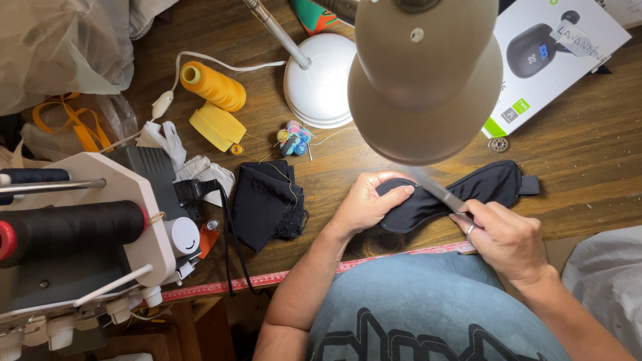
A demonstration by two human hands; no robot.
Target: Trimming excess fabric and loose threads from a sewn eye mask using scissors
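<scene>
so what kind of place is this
Most likely a home sewing workspace. A sewing machine sits at the left of a wooden table, a yellow thread cone lies nearby, and the left hand presses a black fabric piece under a desk lamp.

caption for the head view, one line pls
Left hand pins a black sleep mask while right hand works a metal blade.

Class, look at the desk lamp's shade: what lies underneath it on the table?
Under the lamp shade part of the black eye mask and a metal tool emerge; the table beneath is hidden.
</scene>
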